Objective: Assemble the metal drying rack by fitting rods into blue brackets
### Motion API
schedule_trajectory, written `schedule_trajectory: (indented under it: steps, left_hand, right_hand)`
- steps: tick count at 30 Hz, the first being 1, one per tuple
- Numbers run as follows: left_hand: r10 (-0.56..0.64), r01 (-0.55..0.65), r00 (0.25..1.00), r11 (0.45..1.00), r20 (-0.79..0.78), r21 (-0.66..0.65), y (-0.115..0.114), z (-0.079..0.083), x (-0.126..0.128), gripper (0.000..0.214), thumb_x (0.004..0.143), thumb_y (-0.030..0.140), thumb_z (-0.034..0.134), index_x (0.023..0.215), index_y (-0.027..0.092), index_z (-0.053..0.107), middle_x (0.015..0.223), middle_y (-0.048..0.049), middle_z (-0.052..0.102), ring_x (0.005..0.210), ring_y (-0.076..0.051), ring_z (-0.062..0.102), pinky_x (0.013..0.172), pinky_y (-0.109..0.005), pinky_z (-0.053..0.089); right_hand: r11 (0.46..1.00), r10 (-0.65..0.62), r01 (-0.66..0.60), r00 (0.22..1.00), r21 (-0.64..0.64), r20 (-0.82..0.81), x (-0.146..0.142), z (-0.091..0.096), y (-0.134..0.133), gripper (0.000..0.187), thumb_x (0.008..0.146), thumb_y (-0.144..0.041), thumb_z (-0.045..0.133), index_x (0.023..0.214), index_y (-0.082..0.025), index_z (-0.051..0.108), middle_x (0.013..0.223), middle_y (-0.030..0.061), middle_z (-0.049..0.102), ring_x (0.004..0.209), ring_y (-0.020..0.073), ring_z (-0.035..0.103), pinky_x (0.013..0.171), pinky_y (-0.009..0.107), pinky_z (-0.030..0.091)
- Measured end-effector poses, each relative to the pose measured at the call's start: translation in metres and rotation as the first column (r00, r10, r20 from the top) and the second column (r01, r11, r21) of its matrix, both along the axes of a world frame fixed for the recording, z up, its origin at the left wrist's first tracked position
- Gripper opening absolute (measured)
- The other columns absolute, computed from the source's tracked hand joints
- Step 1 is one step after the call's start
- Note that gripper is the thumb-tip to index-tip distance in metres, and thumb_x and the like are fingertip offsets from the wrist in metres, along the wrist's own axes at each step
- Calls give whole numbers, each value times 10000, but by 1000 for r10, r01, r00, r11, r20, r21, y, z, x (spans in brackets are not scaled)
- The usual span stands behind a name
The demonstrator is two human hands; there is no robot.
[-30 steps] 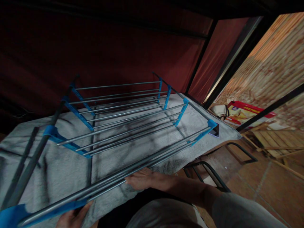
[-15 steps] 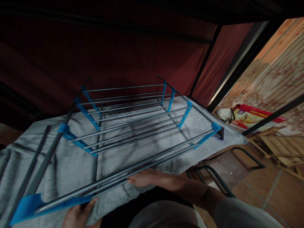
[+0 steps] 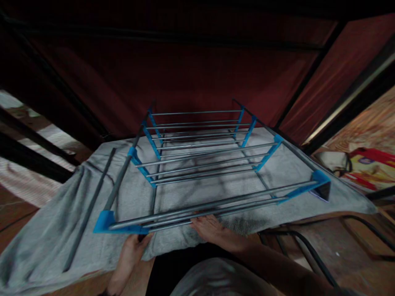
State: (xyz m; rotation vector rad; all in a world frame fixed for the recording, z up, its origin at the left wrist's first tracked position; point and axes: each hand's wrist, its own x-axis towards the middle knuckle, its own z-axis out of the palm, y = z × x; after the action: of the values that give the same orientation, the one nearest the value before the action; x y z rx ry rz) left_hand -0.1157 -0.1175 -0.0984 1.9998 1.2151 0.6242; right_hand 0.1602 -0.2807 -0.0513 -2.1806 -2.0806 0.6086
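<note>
A metal rack [image 3: 212,201] with several grey tubes and blue plastic brackets, much like a shoe rack, lies on a grey cloth. At the near left corner, my left hand [image 3: 133,248] grips the lower end of a blue bracket [image 3: 105,222], thumb and fingers closed round it. My right hand [image 3: 208,227] is curled over the lower near tubes, left of their middle; its fingertips are partly hidden. A separate dark tube [image 3: 88,213] lies along the cloth to the left of the rack.
Grey cloth [image 3: 58,230] covers the surface under the rack. A dark flat object [image 3: 322,191] lies by the near right corner. Black metal chair frames [image 3: 308,246] stand at the right. A red and yellow box [image 3: 370,166] sits further right. Dark red sheeting [image 3: 191,74] hangs behind.
My view has swung left, so the rack sits further right in the picture and more of the left side shows. Both hands keep hold of the rack's near edge.
</note>
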Motion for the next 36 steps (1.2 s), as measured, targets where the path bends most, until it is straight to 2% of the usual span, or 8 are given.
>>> schedule_trajectory:
  steps: [9, 17, 22, 24, 27, 31, 33, 36]
  left_hand:
    - [46, -45, 998, 999, 52, -27, -12, 2, 4, 276, 737, 475, 627, 768, 205, 677, 822, -83, 756, 767, -265, 682, 737, -398, 578]
    - [54, -50, 994, 998, 97, -50, -21, 14, 10, 197, 761, 389, 623, 738, 193, 624, 777, -56, 692, 745, -218, 619, 716, -350, 533]
    - [68, -60, 992, 995, 103, -83, -21, 14, 9, 197, 754, 368, 650, 690, 188, 601, 700, -24, 639, 665, -187, 567, 654, -322, 503]
    - [61, -51, 993, 994, 104, -92, -20, 17, 8, 193, 739, 362, 677, 693, 185, 616, 694, -22, 641, 672, -190, 575, 666, -327, 510]
    - [7, 11, 990, 992, 140, -129, -19, 26, 6, 194, 725, 360, 720, 782, 181, 669, 792, -45, 699, 764, -213, 628, 735, -347, 539]
    - [-19, 53, 975, 988, 223, -145, -22, 45, 4, 335, 723, 388, 757, 974, 178, 688, 997, -79, 727, 926, -241, 663, 854, -390, 548]
    - [14, 15, 972, 992, 234, -122, -24, 52, 5, 353, 733, 407, 760, 999, 187, 686, 1028, -76, 726, 969, -246, 664, 907, -408, 535]
    - [5, 36, 960, 990, 279, -140, -24, 58, 9, 292, 788, 417, 714, 977, 196, 690, 1031, -75, 732, 1000, -254, 670, 959, -428, 518]
  right_hand:
    - [993, 32, -35, 999, -109, -28, 4, 11, 3, 415, 1078, -432, 301, 1304, -252, 598, 1154, 101, 730, 1066, 267, 701, 896, 382, 545]
    - [994, 39, -44, 998, -97, -54, 8, 13, 4, 415, 1080, -386, 299, 1291, -254, 630, 1254, 71, 694, 1178, 244, 647, 993, 362, 488]
    - [995, 11, -11, 1000, -100, -7, 1, 14, 4, 427, 1078, -393, 302, 1327, -246, 616, 1226, 78, 704, 1100, 255, 676, 945, 387, 507]
    - [999, 0, 2, 999, -44, 46, -5, 11, -3, 432, 1078, -372, 311, 1367, -209, 589, 1238, 107, 693, 1091, 270, 672, 942, 409, 505]
    - [974, 64, -87, 991, 211, 114, -12, 9, -19, 381, 1049, -233, 382, 1368, -182, 583, 1317, 123, 642, 1158, 252, 619, 995, 394, 462]
    - [818, 163, -217, 976, 533, 147, -14, 24, -30, 326, 1007, -149, 437, 1248, -203, 649, 1210, 92, 675, 1046, 214, 610, 962, 365, 442]
    - [786, 100, -169, 984, 594, 148, -13, 36, -25, 299, 1021, -198, 444, 1234, -214, 653, 1168, 90, 682, 1003, 223, 608, 931, 381, 443]
    - [845, -12, -76, 987, 529, 162, -13, 47, -11, 325, 1031, -317, 477, 1303, -199, 611, 1255, 118, 648, 1106, 266, 588, 978, 416, 427]
